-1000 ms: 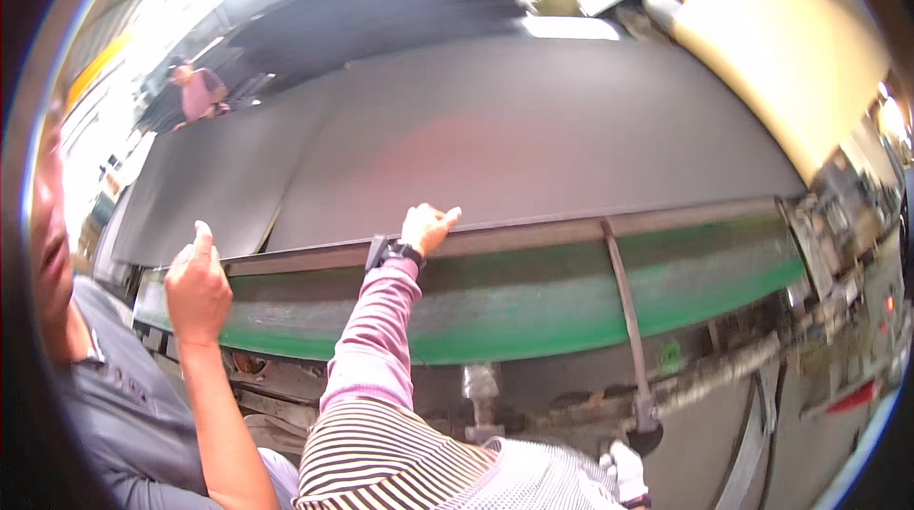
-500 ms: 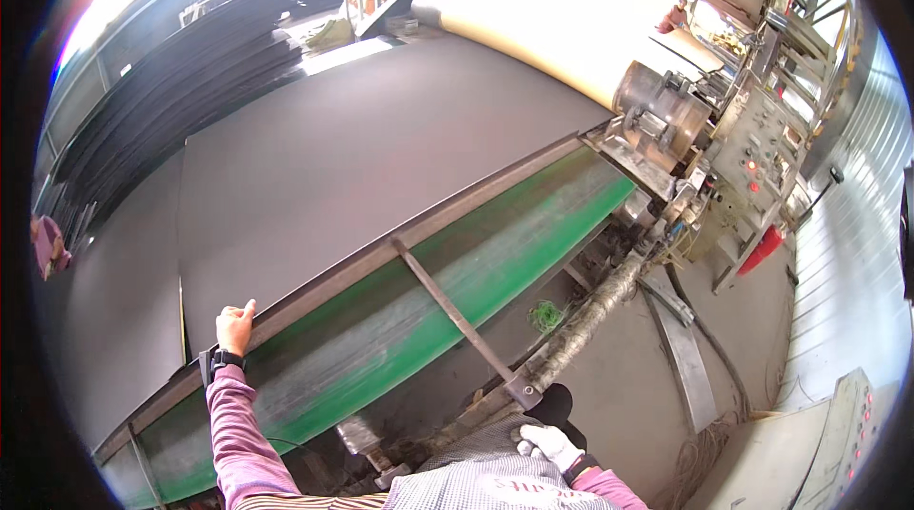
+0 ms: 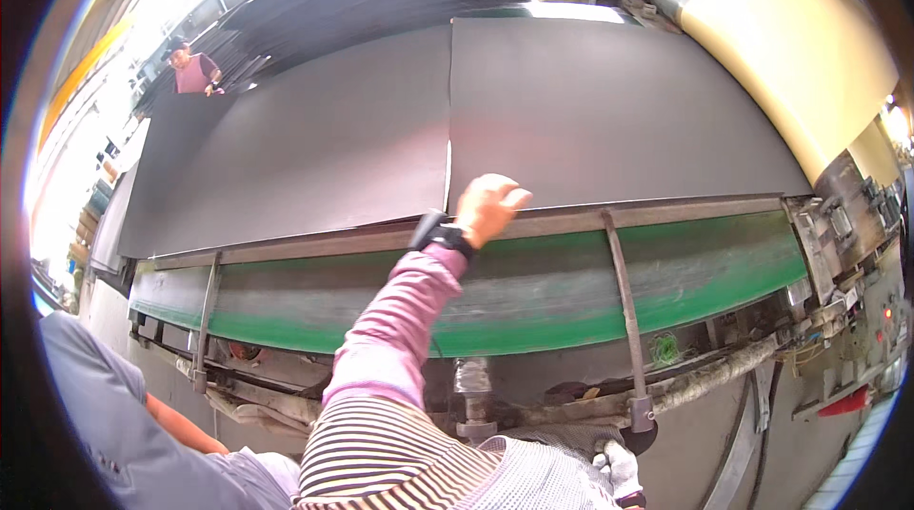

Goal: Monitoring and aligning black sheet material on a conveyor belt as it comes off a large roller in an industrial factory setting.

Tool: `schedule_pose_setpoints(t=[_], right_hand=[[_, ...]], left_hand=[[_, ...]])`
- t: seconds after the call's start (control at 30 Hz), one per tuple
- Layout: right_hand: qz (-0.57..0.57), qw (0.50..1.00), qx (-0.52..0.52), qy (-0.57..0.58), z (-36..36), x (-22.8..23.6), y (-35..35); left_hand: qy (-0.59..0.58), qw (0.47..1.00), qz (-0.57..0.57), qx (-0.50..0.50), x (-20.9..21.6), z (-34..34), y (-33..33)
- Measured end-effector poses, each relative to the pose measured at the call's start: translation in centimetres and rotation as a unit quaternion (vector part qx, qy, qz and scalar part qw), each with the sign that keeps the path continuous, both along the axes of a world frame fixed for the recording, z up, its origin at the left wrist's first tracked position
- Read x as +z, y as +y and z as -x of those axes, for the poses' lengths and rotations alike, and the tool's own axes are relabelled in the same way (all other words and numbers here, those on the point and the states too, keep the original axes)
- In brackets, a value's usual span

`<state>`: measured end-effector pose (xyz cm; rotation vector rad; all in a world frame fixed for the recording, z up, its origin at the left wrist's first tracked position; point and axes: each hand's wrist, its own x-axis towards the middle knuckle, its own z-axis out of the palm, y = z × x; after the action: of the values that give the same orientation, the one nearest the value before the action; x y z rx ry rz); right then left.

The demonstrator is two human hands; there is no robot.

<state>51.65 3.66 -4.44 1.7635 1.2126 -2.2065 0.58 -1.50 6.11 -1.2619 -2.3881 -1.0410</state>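
Two large dark grey sheets lie end to end, a left sheet (image 3: 314,139) and a right sheet (image 3: 609,120), with a thin pale seam between them. My bare left hand (image 3: 490,207) is at their near edge, just right of the seam, above the metal rail (image 3: 543,221). Its fingers are curled; what they hold, if anything, is hidden. A dark watch is on that wrist. Low by my apron, my right hand (image 3: 617,468) wears a whitish glove. Its fingers are bent inward, and I cannot see anything held in them.
Below the rail runs a green conveyor belt (image 3: 533,320) crossed by metal struts (image 3: 624,310). A tan sheet roll (image 3: 790,62) stands at the far right. Another person (image 3: 193,72) is at the far left end; a second person in grey (image 3: 124,405) is close at my left.
My view has swung left, bringing the seam near the middle and the person at the left end into fuller view. My left hand now appears right of the seam, still at the near edge.
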Motion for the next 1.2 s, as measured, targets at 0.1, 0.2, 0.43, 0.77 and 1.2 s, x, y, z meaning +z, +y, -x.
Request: schedule_pose_setpoints(t=[0.1,0.2,0.43,0.77,1.2], right_hand=[[-0.002,1.0,-0.004,0.025,-0.8,-1.9,0.4],[0.0,1.0,-0.002,0.012,-0.5,-1.7,1.1],[-0.024,1.0,0.019,0.002,0.4,-0.1,0.6],[0.009,0.999,-0.005,0.05,-0.5,-0.6,0.3],[0.017,0.996,-0.012,0.086,-1.0,0.0,0.3]], left_hand=[[0.146,0.978,0.019,0.15,-1.0,6.4,-6.6],[-0.033,0.904,0.303,0.299,-0.6,10.0,-12.8],[-0.107,0.878,0.327,0.332,-2.4,11.7,-11.1],[-0.096,0.951,0.283,0.076,-2.4,4.1,1.0],[0.025,0.912,0.258,0.318,-7.7,14.2,-21.0]])
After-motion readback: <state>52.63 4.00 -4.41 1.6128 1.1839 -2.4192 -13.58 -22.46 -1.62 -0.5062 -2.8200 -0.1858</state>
